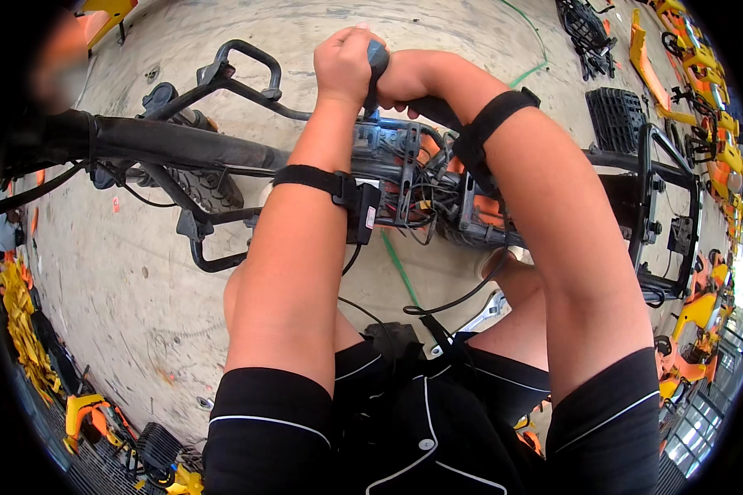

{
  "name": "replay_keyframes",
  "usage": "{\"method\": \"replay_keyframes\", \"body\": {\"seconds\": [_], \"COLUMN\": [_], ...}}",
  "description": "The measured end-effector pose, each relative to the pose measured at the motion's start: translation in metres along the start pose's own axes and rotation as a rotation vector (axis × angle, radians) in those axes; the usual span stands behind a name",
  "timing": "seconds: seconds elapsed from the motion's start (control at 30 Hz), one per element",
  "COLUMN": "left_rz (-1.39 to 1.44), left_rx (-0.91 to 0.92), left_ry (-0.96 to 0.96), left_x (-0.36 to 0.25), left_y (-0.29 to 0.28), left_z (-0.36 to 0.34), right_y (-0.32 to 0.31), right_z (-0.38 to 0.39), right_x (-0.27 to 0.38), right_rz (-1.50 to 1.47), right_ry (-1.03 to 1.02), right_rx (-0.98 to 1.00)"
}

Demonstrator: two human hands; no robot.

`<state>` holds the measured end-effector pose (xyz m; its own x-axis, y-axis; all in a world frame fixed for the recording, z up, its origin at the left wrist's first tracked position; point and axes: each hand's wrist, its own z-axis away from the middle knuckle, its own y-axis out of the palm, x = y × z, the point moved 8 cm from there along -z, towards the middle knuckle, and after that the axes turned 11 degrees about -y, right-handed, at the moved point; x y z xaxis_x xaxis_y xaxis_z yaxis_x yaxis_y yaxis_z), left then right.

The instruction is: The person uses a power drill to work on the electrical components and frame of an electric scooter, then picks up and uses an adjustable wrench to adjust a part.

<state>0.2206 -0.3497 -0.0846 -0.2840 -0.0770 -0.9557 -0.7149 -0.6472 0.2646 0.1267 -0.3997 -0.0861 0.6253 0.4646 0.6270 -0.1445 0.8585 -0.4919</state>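
Many wires (444,203) in frame (408,169); left grip (343,66), right grip (404,77) on dark tool (377,59)

Workshop, vehicle | stripped frame (182,142), exposed wiring (425,202) | yellow parts (25,318) heaped | concrete floor (124,289)

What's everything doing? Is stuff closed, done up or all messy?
Left grip: curled against a dark tool, most fingers hidden
Right grip: closed on the dark tool
Dark tool: held up; running or not, can't tell
Wires: uncovered, messy
Black frame: uncovered in the middle
Straps: fastened around both forearms
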Motion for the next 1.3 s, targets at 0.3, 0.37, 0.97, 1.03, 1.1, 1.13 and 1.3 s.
{"method": "replay_keyframes", "body": {"seconds": [0.3,0.37,0.97,1.03,1.1,1.13,1.3], "left_rz": [0.040,0.053,-0.031,-0.127,-0.208,-0.112,-0.037], "left_rx": [0.020,0.003,-0.063,-0.215,-0.408,-0.439,-0.344], "left_ry": [0.008,0.011,0.079,0.246,0.326,0.314,0.211], "left_x": [-0.001,-0.002,0.000,-0.007,-0.007,-0.001,-0.008], "left_y": [-0.004,-0.002,-0.001,-0.012,-0.015,-0.022,-0.032], "left_z": [0.000,0.002,0.006,0.021,0.048,0.044,0.022], "right_y": [-0.004,-0.005,-0.002,-0.006,-0.014,-0.016,-0.010], "right_z": [-0.001,-0.005,-0.007,-0.022,-0.041,-0.050,-0.039], "right_x": [0.006,0.004,-0.007,-0.004,0.002,0.001,0.011], "right_rz": [0.300,0.322,0.103,0.399,0.705,0.707,0.486], "right_ry": [0.115,0.129,0.024,0.029,-0.030,0.023,-0.091], "right_rx": [-0.009,0.035,0.022,0.108,0.220,0.234,0.107]}}
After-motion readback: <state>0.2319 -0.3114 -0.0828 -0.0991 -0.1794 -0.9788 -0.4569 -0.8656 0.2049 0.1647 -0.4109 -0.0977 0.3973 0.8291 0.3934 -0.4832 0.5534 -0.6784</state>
